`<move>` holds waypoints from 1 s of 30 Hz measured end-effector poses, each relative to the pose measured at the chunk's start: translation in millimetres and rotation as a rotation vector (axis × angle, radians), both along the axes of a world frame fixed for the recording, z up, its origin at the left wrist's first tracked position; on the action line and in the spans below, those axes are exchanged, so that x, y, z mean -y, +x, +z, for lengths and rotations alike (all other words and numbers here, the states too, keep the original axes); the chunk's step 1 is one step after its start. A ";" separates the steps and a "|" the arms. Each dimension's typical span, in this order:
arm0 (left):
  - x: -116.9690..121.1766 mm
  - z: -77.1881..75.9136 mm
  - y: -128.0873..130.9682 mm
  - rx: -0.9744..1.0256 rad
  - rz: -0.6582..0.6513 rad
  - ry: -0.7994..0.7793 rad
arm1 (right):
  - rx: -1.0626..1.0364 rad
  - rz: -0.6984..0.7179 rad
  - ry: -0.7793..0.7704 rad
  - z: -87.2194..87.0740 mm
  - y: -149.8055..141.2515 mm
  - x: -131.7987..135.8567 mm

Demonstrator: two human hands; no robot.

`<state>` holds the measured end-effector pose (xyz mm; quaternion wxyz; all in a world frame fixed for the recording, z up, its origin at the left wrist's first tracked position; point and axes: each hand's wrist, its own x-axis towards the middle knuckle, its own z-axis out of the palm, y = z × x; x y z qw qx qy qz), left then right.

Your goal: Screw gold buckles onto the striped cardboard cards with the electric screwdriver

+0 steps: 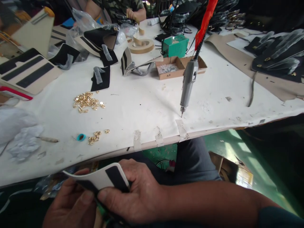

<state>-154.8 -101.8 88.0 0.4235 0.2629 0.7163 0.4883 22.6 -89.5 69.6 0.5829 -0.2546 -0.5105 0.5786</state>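
Observation:
Below the table's front edge, my right hand grips a cream leather panel with black strips, thumb on top and fingers behind. On the panel's left side, my left hand closes around its edge with thumb and fingers. The panel bends between both hands, and its lower part is hidden by them. On the table beyond lie several gold metal fittings beside a small blue cap. A larger pile of gold fittings lies farther back. A grey electric screwdriver hangs upright, its bit near the tabletop.
Cardboard boxes with small clear pieces stand before a green box. Tape rolls and black-striped panels lie behind. An awl-like tool is at left. Black pieces are stacked at right. Another person's hand shows across the table.

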 end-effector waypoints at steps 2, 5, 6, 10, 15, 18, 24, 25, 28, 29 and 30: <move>12.3 0.9 -0.7 0.042 -0.092 0.020 | 0.020 0.012 0.014 6.1 -1.8 8.7; 26.4 5.3 -1.3 0.045 -0.139 0.055 | 0.068 0.027 0.020 13.1 -6.2 18.4; 30.3 7.6 -2.1 0.034 -0.135 0.066 | 0.081 0.035 0.023 14.6 -8.7 20.7; 44.9 16.4 -12.7 0.051 -0.068 0.084 | 0.103 0.088 0.045 19.2 -22.7 25.3; 56.7 21.7 -24.0 0.134 -0.007 0.092 | 0.119 0.137 0.090 28.6 -33.2 23.9; 54.7 24.6 -17.7 0.120 0.019 0.089 | 0.157 0.106 0.064 32.8 -29.1 24.5; 43.8 25.0 2.8 0.045 -0.022 0.041 | 0.180 0.051 -0.067 28.5 -14.8 27.9; 42.0 24.2 3.9 0.038 -0.031 0.043 | 0.172 0.042 -0.076 28.3 -13.1 27.2; 36.4 23.4 2.5 0.051 -0.062 0.066 | 0.131 0.025 -0.073 32.1 -9.3 23.8; 34.6 23.9 1.3 0.073 -0.077 0.066 | 0.113 0.024 -0.068 34.2 -8.7 22.9; 32.8 24.6 0.4 0.105 -0.094 0.064 | 0.097 0.027 -0.064 36.0 -8.5 22.2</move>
